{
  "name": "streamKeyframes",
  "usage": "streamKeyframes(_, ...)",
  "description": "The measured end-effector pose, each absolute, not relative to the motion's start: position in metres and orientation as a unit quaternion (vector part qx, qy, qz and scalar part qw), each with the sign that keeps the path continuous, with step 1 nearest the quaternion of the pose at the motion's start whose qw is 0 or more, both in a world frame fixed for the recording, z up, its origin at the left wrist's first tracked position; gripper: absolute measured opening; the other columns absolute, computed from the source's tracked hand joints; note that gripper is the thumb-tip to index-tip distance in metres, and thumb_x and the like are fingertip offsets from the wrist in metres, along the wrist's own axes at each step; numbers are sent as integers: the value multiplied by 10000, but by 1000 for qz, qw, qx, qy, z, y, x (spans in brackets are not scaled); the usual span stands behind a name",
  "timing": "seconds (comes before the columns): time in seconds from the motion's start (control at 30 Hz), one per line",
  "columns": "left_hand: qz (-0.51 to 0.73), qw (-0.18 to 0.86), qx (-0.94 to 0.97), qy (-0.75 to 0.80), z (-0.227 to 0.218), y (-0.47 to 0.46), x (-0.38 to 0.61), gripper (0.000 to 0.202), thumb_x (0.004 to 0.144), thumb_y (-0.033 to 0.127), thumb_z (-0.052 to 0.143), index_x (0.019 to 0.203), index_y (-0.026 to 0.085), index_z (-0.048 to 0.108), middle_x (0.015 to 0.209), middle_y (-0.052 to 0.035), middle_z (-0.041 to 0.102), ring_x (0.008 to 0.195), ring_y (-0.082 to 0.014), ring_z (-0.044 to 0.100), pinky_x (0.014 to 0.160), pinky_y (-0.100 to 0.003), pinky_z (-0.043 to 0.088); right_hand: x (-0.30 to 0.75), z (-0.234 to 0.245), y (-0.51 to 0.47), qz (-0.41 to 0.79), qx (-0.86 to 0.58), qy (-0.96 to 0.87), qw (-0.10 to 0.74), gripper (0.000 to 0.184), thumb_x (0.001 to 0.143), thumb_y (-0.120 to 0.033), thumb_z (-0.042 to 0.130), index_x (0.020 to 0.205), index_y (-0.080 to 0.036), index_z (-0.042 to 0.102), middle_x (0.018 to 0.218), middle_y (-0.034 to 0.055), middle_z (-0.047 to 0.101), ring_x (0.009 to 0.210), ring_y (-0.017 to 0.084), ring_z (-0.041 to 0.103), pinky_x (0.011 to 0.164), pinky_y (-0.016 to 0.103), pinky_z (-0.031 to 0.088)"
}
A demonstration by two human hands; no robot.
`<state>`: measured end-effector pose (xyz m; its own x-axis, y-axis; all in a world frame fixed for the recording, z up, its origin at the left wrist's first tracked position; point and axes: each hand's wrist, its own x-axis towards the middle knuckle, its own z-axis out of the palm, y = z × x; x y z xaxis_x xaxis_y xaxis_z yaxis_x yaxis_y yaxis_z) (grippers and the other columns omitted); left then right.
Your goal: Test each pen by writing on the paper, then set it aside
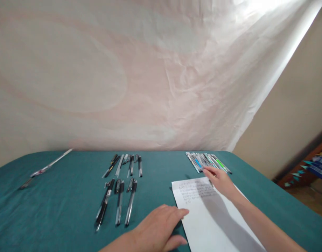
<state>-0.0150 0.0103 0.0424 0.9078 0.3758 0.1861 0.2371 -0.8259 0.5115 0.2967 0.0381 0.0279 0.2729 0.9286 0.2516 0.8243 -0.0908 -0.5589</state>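
Observation:
My left hand lies flat on the teal tablecloth, fingers spread, its fingertips touching the left edge of a white sheet of paper with small handwriting near its top. My right hand reaches over the top of the sheet. Its fingertips rest at the near end of a row of several coloured pens by the table's far edge. I cannot tell whether those fingers hold a pen.
Several black and clear pens lie in a far group at mid-table, and three more pens lie nearer me. A long pale pen lies at far left. A white sheet hangs behind; a wooden shelf stands right.

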Motion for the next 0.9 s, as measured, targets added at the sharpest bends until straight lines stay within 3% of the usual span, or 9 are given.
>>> streamKeyframes(0.1, 131, 250, 945, 168, 43, 10, -14, 470, 843, 389, 515, 1249, 209, 362, 1212, -113, 542, 1069, -244, 520, 928, -372, 390, 369, 21, 68, 18, -790, -546, 278, 366, 802, -346, 446, 971, -125, 684, 983, 124, 675, 915, 253, 594, 763, 307, 420)
streamKeyframes(0.23, 118, 249, 946, 171, 43, 11, -12, 462, 840, 368, 522, 1239, 176, 390, 1175, -127, 562, 1048, -249, 532, 926, -386, 389, 440, 7, 86, -18, -857, -470, 212, 339, 808, -300, 460, 975, -112, 688, 986, 193, 665, 913, 305, 597, 686, 330, 416)
streamKeyframes(0.37, 105, 248, 947, 173, 46, 13, -11, 449, 841, 374, 515, 1225, 165, 414, 1139, -129, 580, 1004, -259, 551, 878, -388, 419, 475, -13, 98, 3, -888, -436, 148, 251, 835, -299, 498, 906, -147, 685, 948, 160, 664, 874, 262, 611, 675, 317, 443)
streamKeyframes(0.53, 92, 247, 948, 180, 48, 11, -10, 443, 838, 361, 519, 1219, 154, 425, 1122, -132, 586, 1005, -267, 551, 880, -396, 413, 490, -29, 115, 34, -897, -429, 103, 263, 877, -313, 504, 1093, -168, 541, 1095, 63, 567, 915, 174, 577, 779, 369, 487)
streamKeyframes(0.9, 114, 243, 948, 172, 44, 12, -12, 425, 839, 358, 521, 1213, 182, 420, 1136, -107, 581, 1019, -240, 545, 896, -357, 399, 484, -28, 113, 1, -879, -459, 127, 265, 874, -297, 511, 1104, -169, 537, 1114, 63, 559, 925, 178, 575, 777, 368, 490)
